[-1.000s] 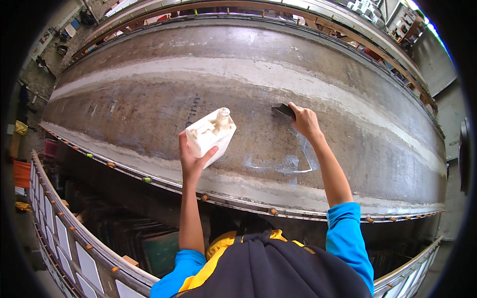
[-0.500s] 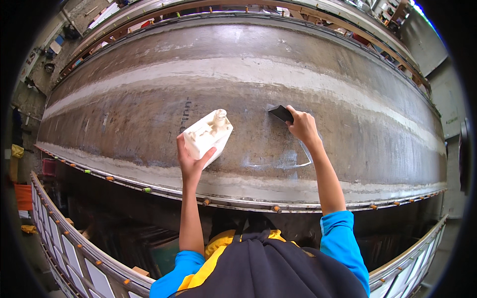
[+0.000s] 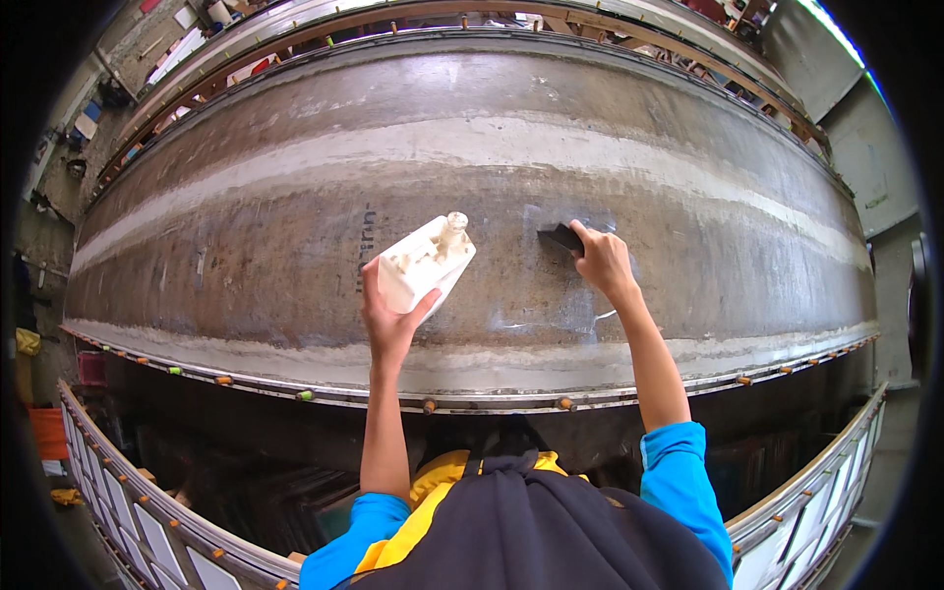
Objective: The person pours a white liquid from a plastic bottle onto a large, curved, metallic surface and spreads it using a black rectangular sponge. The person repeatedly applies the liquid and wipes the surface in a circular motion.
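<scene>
With noon at the far side, I look down on a long, curved-looking brown board [image 3: 246, 265] stretching from nine o'clock to three. Just off centre at ten o'clock is an open-sided white plastic jug [image 3: 398, 280], tilted, with cream-coloured paste inside. The left hand [image 3: 386, 320] is wrapped around it, fingers on its left side and thumb across its near wall. At two o'clock I see the right hand [image 3: 605, 264] pinching a black scraper [image 3: 560, 237] between thumb and fingers. The scraper's free end points towards the jug, well apart from it; I cannot tell whether its edge presses on the board. Thin whitish smears [image 3: 546, 323] lie on the wood at four o'clock, and a short bright white streak [image 3: 605, 315] shows beside the right forearm. A pale band [image 3: 492, 143] arches across at twelve. Orange and green pegs [image 3: 430, 405] line the near edge. Blue sleeves [image 3: 683, 482] come in at five and seven.
</scene>
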Tool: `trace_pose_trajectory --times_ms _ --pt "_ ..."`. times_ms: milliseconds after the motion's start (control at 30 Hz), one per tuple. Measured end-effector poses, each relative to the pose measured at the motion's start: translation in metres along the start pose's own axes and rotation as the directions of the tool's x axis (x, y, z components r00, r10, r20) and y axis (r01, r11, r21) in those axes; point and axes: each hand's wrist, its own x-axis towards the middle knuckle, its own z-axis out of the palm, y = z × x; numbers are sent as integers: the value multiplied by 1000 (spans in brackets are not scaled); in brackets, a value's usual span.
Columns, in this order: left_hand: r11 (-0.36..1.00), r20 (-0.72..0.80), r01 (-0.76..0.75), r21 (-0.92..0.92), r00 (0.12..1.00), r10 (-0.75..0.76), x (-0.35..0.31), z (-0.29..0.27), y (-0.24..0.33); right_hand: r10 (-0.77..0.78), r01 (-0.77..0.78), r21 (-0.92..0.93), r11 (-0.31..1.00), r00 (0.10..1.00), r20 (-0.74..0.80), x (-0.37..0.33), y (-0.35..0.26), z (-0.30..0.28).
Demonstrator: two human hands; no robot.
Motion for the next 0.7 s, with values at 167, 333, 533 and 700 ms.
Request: trace_pose_trajectory --times_ms 167,333,533,700 --pt "983 -27 -44 179 998 49 2 -10 -8 -134 134 -17 991 991 8 -50 -62 6" --pt "921 13 -131 367 991 136 5 -10 -7 -146 126 121 985 974 171 -80 -73 -12" --pt "868 85 -186 459 983 166 12 -1 6 195 -203 -95 975 977 -86 -24 -19 2" --pt "779 149 -217 588 976 160 11 -5 7 -44 41 -57 998 998 -43 -73 -71 6"
